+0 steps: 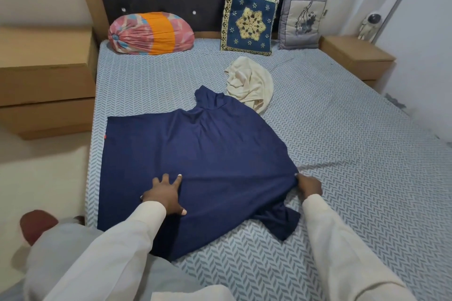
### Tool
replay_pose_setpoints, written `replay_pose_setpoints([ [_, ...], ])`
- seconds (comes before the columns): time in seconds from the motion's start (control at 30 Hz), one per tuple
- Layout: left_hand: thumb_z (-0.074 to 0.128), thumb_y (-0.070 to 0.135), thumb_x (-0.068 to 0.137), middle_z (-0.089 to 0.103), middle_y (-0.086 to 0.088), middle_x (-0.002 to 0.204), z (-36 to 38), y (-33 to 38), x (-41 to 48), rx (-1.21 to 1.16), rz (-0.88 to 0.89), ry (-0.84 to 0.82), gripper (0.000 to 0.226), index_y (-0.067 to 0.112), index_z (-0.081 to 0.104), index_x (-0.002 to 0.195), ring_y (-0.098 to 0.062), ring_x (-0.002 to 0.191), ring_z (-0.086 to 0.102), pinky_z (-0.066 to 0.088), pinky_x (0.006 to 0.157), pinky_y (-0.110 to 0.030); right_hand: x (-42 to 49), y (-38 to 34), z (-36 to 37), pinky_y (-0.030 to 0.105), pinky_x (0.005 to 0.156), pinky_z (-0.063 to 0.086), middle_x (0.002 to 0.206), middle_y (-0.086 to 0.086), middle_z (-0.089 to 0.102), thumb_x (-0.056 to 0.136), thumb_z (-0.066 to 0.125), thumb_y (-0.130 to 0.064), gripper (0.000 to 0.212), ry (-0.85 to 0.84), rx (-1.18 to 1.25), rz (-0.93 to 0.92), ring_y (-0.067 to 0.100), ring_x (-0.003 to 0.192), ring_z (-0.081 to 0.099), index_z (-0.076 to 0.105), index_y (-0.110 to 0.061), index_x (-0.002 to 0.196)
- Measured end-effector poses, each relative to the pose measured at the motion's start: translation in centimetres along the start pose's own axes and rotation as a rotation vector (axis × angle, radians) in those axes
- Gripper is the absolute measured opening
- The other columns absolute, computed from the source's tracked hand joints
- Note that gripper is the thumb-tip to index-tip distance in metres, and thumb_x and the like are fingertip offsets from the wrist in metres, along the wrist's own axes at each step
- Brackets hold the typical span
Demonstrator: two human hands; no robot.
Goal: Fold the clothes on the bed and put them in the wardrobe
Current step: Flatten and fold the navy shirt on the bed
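A navy blue T-shirt [195,154] lies spread on the bed [342,154], its hem toward the left edge and one sleeve near me. My left hand [166,195] presses flat on the shirt with fingers spread. My right hand [308,184] pinches the shirt's right edge near the sleeve. A crumpled cream garment [249,83] lies just beyond the shirt's far sleeve.
A pink and orange bolster [149,33], a blue patterned cushion [248,21] and a grey cushion [302,21] stand against the dark headboard. Wooden bedside units [46,76] [357,56] flank the bed. A small astronaut figure [369,25] stands on the right unit.
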State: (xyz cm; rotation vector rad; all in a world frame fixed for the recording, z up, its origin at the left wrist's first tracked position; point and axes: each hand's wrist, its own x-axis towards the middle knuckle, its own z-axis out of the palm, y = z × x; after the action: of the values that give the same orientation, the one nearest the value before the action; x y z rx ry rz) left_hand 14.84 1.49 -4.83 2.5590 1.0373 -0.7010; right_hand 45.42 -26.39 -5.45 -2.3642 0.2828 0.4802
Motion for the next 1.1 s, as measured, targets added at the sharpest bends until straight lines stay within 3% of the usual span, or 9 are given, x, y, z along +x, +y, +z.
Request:
replay_pose_setpoints([
  [0.1, 0.074, 0.064, 0.066, 0.009, -0.002, 0.154, 0.1, -0.1, -0.1, -0.014, 0.002, 0.002, 0.118, 0.038, -0.001, 0.153, -0.034, 0.142, 0.012, 0.042, 0.099, -0.062, 3.0, 2.7, 0.9, 0.036, 0.088, 0.047, 0.109, 0.019, 0.067, 0.066, 0.058, -0.070, 0.083, -0.116, 0.037, 0.022, 0.034, 0.098, 0.063, 0.068, -0.003, 0.114],
  [0.17, 0.072, 0.064, 0.068, 0.009, -0.003, 0.156, 0.5, -0.4, -0.4, -0.029, 0.011, 0.032, 0.116, 0.036, -0.001, 0.154, -0.033, 0.142, 0.015, 0.042, 0.100, -0.060, 3.0, 3.8, 1.3, 0.031, 0.066, 0.041, 0.087, 0.008, 0.061, 0.056, 0.053, -0.070, 0.071, -0.193, 0.050, 0.003, 0.026, 0.073, 0.054, 0.068, -0.012, 0.094],
  [0.3, 0.064, 0.062, 0.080, 0.013, -0.006, 0.157, 2.0, -0.7, -2.0, -0.060, 0.040, 0.135, 0.101, 0.030, 0.004, 0.155, -0.031, 0.144, 0.018, 0.036, 0.106, -0.059, -1.2, 4.5, 2.2, 0.042, 0.067, 0.051, 0.063, 0.002, 0.065, 0.053, 0.065, -0.041, 0.032, -0.300, -0.067, -0.149, 0.021, 0.062, 0.058, 0.065, -0.012, 0.066],
  [0.4, 0.056, 0.060, 0.087, 0.017, -0.006, 0.157, 3.0, -1.2, -2.9, -0.048, 0.064, 0.179, 0.087, 0.027, 0.012, 0.154, -0.031, 0.143, 0.019, 0.029, 0.110, -0.060, -4.0, 4.2, 2.0, 0.032, 0.062, 0.052, 0.066, 0.004, 0.068, 0.058, 0.073, -0.026, 0.019, -0.312, -0.244, -0.260, 0.020, 0.068, 0.064, 0.062, -0.011, 0.061],
  [0.53, 0.054, 0.057, 0.089, 0.018, -0.005, 0.155, 3.2, -2.1, -4.3, -0.007, 0.103, 0.154, 0.082, 0.029, 0.012, 0.153, -0.031, 0.140, 0.024, 0.035, 0.108, -0.054, -6.9, 3.8, 0.5, 0.027, 0.055, 0.034, 0.054, 0.001, 0.050, 0.080, 0.072, -0.012, 0.036, -0.263, -0.227, -0.324, 0.018, 0.056, 0.049, 0.046, -0.015, 0.055],
  [0.77, 0.061, 0.055, 0.085, 0.039, -0.004, 0.129, 3.3, -3.0, -6.3, 0.047, 0.156, 0.154, 0.052, 0.024, 0.040, 0.122, -0.027, 0.121, 0.038, 0.045, 0.094, -0.042, -7.3, 7.3, -2.2, 0.032, 0.085, 0.050, 0.095, 0.005, 0.069, 0.074, 0.080, -0.052, 0.053, -0.304, -0.153, -0.157, 0.023, 0.097, 0.065, 0.068, -0.004, 0.093],
  [0.83, 0.064, 0.055, 0.082, 0.046, -0.001, 0.118, 3.5, -2.9, -6.8, 0.024, 0.202, 0.082, 0.044, 0.023, 0.045, 0.104, -0.024, 0.113, 0.044, 0.046, 0.091, -0.038, -8.8, 7.4, -2.7, 0.028, 0.069, 0.052, 0.091, 0.001, 0.069, 0.066, 0.082, -0.060, 0.061, -0.397, -0.036, -0.051, 0.020, 0.082, 0.064, 0.068, -0.007, 0.094],
  [0.97, 0.075, 0.059, 0.070, 0.058, 0.002, 0.102, 3.7, -2.1, -8.1, 0.061, 0.266, -0.058, 0.044, 0.025, 0.051, 0.085, -0.018, 0.093, 0.056, 0.046, 0.077, -0.030, -10.1, 7.6, -3.7, 0.018, 0.040, 0.026, 0.044, -0.002, 0.045, 0.071, 0.084, -0.043, 0.044, -0.509, -0.371, -0.072, 0.014, 0.042, 0.036, 0.051, -0.017, 0.062],
  [1.1, 0.081, 0.053, 0.059, 0.065, 0.002, 0.091, 3.7, -2.2, -8.8, 0.174, 0.231, -0.144, 0.041, 0.022, 0.059, 0.074, -0.019, 0.084, 0.063, 0.052, 0.071, -0.029, -8.8, 8.7, -4.5, 0.021, 0.051, 0.040, 0.075, 0.010, 0.064, 0.078, 0.071, -0.025, 0.029, -0.299, -0.485, -0.081, 0.022, 0.061, 0.057, 0.069, -0.002, 0.096],
])
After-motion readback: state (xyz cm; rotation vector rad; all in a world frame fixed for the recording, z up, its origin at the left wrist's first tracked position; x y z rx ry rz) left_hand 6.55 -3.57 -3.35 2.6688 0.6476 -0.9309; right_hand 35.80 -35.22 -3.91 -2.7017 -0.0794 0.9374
